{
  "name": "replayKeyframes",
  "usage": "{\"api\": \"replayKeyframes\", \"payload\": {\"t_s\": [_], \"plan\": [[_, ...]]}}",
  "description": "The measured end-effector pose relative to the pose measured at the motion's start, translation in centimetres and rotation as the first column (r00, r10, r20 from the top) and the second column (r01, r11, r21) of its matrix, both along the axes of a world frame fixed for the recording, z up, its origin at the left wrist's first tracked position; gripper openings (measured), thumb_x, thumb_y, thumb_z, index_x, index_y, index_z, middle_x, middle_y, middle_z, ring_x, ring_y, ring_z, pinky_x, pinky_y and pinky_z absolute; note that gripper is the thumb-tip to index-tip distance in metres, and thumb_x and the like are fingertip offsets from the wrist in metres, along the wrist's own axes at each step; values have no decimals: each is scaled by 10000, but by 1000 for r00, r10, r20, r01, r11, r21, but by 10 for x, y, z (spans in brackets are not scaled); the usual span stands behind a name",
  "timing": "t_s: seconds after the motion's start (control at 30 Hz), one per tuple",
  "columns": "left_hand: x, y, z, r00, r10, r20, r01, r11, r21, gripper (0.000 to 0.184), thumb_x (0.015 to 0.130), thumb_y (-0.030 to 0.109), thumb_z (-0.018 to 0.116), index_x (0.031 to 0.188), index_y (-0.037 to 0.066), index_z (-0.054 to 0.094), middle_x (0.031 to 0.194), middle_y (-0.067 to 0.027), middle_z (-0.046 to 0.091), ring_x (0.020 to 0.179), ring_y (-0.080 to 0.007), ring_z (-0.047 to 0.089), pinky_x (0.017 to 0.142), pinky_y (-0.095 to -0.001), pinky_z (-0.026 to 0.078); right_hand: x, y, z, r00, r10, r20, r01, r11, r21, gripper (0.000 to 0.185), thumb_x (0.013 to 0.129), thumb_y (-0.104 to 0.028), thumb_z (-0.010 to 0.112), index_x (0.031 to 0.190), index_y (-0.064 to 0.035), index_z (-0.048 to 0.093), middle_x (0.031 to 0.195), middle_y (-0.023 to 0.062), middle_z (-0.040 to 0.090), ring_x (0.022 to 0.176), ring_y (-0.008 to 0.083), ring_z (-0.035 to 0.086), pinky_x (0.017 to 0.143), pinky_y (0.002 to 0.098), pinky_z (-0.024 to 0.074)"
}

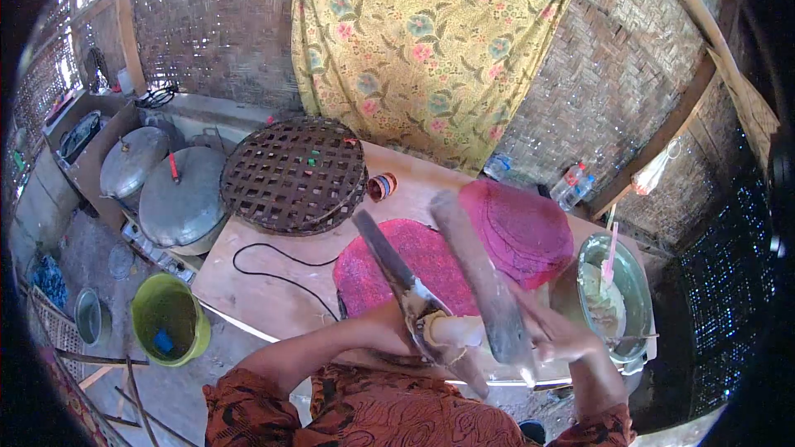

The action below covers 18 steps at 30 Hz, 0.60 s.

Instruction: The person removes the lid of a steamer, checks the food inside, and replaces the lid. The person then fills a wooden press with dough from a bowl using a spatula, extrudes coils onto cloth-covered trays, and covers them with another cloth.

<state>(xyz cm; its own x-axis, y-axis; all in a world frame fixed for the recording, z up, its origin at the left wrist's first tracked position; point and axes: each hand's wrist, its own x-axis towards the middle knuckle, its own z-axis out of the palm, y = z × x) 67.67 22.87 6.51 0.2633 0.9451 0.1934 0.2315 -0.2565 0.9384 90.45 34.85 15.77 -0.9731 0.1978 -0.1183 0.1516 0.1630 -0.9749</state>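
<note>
A wooden hand press is held in front of my body. Its dark lower bar [385, 250] has a metal-lined hole near the middle, and its thick upper bar [478, 269] carries a pale cylindrical plunger [458, 331] that points at the hole. My left hand [396, 327] grips the dark bar, its fingers mostly hidden. At the other bar, my right hand [563, 338] is closed around the side, slightly blurred, with some fingers behind the wood. Beneath the press lies a pink round mat [364, 269]; more magenta mats [530, 228] are stacked to its right.
A green basin [642, 302] with pale dough [603, 306] and a pink-handled utensil stands right. Woven trays [294, 170], a small cup [382, 187] and a black cord [273, 247] lie on the table [224, 277]. Lidded pots [182, 199] and a green bucket [170, 314] are left.
</note>
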Motion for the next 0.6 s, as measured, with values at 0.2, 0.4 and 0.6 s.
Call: {"api": "replayKeyframes", "payload": {"t_s": [0.2, 0.4, 0.6], "plan": [[-51, 27, 32, 973, -197, 118, 181, 974, 137, 977, 600, 348, 832, 1356, 68, 280, 1366, -156, 350, 1246, -261, 380, 1029, -384, 319, 12, 20, -99, 978, 63, 198, 122, 598, -792, 1004, 713, -451, 674, 1404, 41, 138, 1365, 272, 328, 1230, 404, 395, 1033, 441, 312], [-33, 90, 95, 447, -465, 764, 44, 865, 500, 1294, 597, 694, 674, 1444, 124, -120, 1510, -157, 12, 1350, -353, 193, 1080, -479, 210, -6, 31, -151, 956, 101, 274, 214, 396, -893, 1006, 709, -500, 644, 1401, 39, 151, 1340, 278, 348, 1200, 401, 421, 1018, 453, 328], [-29, 121, 86, 504, -435, 746, -39, 851, 523, 888, 861, 531, 523, 1452, 66, 50, 1378, -199, 370, 1286, -286, 353, 1045, -394, 287, 4, 38, -136, 937, 92, 336, 268, 428, -863, 1013, 704, -549, 614, 1397, 36, 163, 1314, 284, 369, 1169, 399, 446, 1004, 464, 343]]}}
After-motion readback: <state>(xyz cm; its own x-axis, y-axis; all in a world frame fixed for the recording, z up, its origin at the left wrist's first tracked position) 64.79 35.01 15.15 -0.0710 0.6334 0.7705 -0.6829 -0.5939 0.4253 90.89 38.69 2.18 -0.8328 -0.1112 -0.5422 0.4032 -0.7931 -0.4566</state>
